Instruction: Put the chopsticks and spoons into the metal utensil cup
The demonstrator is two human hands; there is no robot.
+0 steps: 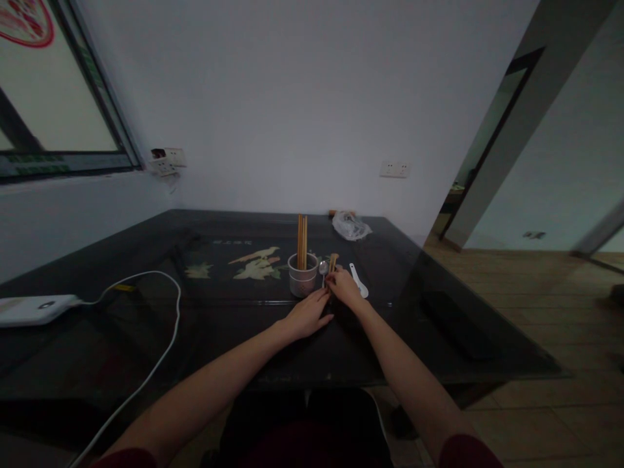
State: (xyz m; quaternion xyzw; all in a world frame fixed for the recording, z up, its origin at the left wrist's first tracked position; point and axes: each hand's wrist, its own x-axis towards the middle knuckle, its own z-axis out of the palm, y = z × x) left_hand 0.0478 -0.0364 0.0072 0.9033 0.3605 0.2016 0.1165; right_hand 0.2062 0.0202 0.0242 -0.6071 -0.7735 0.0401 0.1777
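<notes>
On the dark table a pale round cup [302,283] holds several upright chopsticks [302,240]. Just right of the cup lies a metal spoon [323,267], bowl end away from me. My left hand [308,314] rests low with fingers stretched out and thumb apart, its fingertips by the spoon's handle. My right hand [344,287] has its fingers bent and pressed together beside a light wooden utensil [333,260], whose lower part they hide. What lies in the right fingers cannot be made out. A white soup spoon [359,282] lies to the right of that hand.
A crumpled clear plastic bag [351,225] lies near the table's back edge. At left, a white device [36,310] trails a white cable [177,305] over the front edge. A dark flat object [455,325] lies at right. The wall stands behind the table.
</notes>
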